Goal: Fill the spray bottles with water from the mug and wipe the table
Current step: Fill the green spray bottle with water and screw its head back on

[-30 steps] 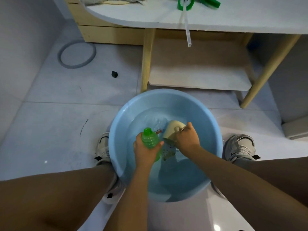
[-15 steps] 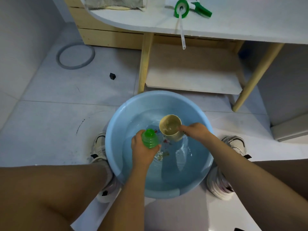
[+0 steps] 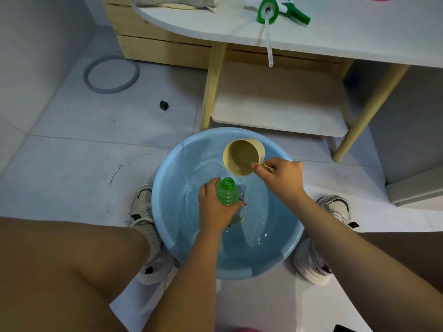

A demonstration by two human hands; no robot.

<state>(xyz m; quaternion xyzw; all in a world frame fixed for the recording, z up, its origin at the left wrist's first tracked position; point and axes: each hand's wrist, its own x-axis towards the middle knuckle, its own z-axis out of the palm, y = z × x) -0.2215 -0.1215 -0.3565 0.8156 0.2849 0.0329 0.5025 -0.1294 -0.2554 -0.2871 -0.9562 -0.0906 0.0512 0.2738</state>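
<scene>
The left hand (image 3: pixel 217 207) clamps its grip around the ribbed green plastic spray bottle (image 3: pixel 227 191), likely wet and slippery; the beige mug (image 3: pixel 243 157), up beyond that grip, is pinched by the right hand (image 3: pixel 282 176) at its handle, probably water-heavy.

No readable text, label, brand, number or sign appears on anything in view.

This looks like a room in a home, perhaps a washing or utility corner. Pale floor tiles (image 3: pixel 72 149) carry a blue plastic basin (image 3: pixel 167 188) of water, and a white tabletop (image 3: pixel 359 34) on light wooden legs (image 3: pixel 212 87) with a low shelf (image 3: pixel 280 116) stands against plain grey walls.
</scene>
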